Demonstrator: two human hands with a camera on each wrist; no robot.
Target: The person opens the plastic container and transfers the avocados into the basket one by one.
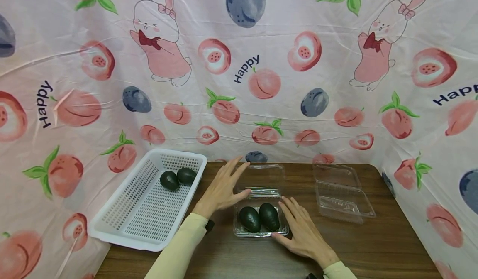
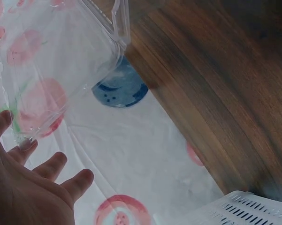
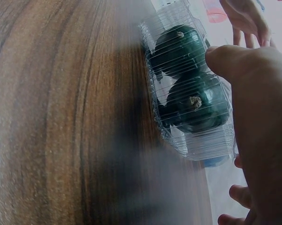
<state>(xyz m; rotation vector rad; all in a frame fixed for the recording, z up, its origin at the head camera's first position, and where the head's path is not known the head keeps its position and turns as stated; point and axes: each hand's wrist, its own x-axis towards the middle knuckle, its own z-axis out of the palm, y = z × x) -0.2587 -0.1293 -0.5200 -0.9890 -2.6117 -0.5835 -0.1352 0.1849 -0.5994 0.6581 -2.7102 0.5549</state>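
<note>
Two dark green avocados [image 1: 250,219] lie side by side in a clear plastic clamshell box [image 1: 257,234], whose lid [image 1: 261,175] stands raised at the back. My left hand [image 1: 220,187] is spread at the lid's left side; in the left wrist view, a fingertip of that hand [image 2: 33,187] meets or overlaps the lid's corner [image 2: 30,136]. With fingers fairly straight, my right hand [image 1: 304,231] rests along the box's right side, its thumb at the front rim. The right wrist view shows the avocados [image 3: 194,101] through the ribbed wall.
On the left stands a white perforated plastic basket [image 1: 145,225] holding two more avocados [image 1: 169,180]. A second clear clamshell box [image 1: 341,204], opened out, sits at the right on the brown wooden table [image 1: 392,245]. A fruit-and-rabbit printed cloth [image 1: 269,113] hangs behind.
</note>
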